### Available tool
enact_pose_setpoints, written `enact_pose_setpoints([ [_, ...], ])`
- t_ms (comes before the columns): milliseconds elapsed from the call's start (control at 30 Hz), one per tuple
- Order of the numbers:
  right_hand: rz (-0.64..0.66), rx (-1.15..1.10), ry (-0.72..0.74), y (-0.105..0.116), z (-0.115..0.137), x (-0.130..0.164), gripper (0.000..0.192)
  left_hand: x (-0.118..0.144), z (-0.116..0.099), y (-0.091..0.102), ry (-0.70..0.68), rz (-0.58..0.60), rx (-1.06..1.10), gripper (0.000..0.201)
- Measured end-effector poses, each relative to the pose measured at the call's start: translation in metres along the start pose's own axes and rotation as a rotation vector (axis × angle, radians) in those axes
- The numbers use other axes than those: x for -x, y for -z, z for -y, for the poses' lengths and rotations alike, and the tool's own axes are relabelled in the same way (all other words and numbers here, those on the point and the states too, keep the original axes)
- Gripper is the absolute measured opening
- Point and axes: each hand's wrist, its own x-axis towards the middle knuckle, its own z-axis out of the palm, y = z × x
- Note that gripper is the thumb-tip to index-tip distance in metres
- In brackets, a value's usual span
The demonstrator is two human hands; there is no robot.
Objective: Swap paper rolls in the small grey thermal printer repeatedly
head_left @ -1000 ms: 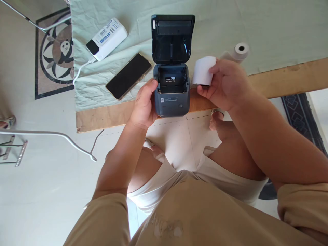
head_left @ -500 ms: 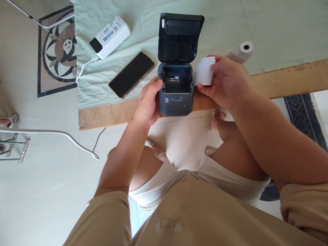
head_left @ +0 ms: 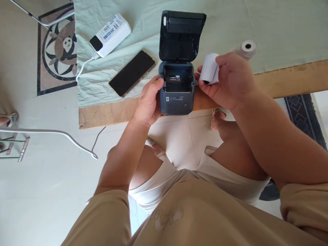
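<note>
A small dark grey printer (head_left: 176, 99) stands at the near edge of the table with its lid (head_left: 181, 36) swung up and its paper bay empty. My left hand (head_left: 148, 104) grips the printer's left side, thumb on its top rim. My right hand (head_left: 229, 82) holds a white paper roll (head_left: 208, 68) just to the right of the printer, at about the height of the open bay. The roll is tilted, one end facing me.
A black phone (head_left: 132, 73) and a white power bank (head_left: 110, 34) with a cable lie left of the printer on the pale green cloth (head_left: 269, 27). A second paper roll (head_left: 248, 48) sits behind my right hand. The wooden table edge (head_left: 289, 80) runs along the front.
My right hand has turned the paper roll so its end faces me, and shifted it slightly beside the printer. My left hand keeps its hold on the printer.
</note>
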Motion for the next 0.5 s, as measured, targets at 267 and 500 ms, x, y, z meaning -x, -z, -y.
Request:
enact_pose_setpoints([
  [267, 0.026, 0.306, 0.483, -0.004, 0.003, 0.015, 0.058, 0.0, 0.004, 0.005, -0.014, 0.078, 0.042, 0.032],
  [500, 0.091, 0.912, 1.188, -0.026, -0.002, 0.041, 0.039, 0.005, 0.0, 0.0, -0.102, 0.151, -0.003, 0.017],
])
